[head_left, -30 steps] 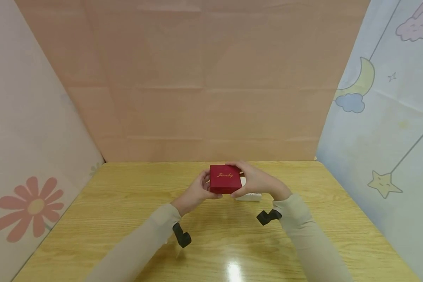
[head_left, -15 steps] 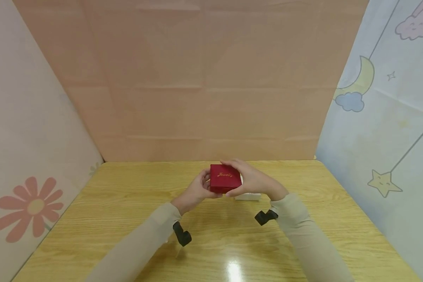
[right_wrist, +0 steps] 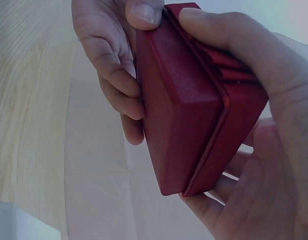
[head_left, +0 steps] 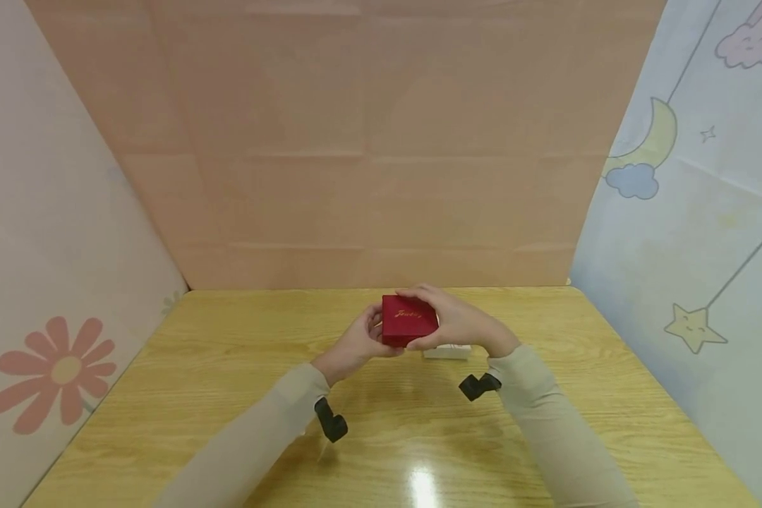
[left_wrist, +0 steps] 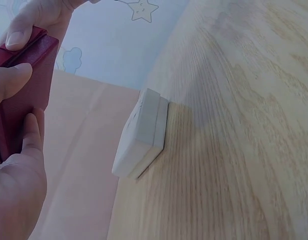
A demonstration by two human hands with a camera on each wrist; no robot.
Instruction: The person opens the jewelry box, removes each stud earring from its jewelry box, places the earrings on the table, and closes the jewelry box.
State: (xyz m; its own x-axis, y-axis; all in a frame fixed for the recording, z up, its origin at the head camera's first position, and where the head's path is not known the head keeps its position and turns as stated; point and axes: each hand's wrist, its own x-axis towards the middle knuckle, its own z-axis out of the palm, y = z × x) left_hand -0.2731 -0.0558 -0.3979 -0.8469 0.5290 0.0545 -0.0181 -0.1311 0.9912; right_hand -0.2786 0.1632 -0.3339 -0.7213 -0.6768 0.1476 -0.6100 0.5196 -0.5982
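A small dark red jewelry box (head_left: 408,317), with gold "Jewelry" lettering on its face, is held up above the table between both hands. My left hand (head_left: 354,346) grips its left side, thumb along the lower edge. From the right, my right hand (head_left: 462,324) spans the box, fingers on the upper edge and thumb on the lower one. Lid and base of the red box (right_wrist: 181,110) meet along a thin seam in the right wrist view. A white box (left_wrist: 144,135) lies on the table, partly behind my right hand in the head view.
The wooden table (head_left: 228,395) extends around both forearms. A plain peach backdrop (head_left: 368,141) rises at the far edge, with patterned walls to the left and right. Each wrist carries a black camera mount.
My right hand has slid slightly left, reaching farther over the red jewelry box. Left hand and box have barely moved; the white box stays put.
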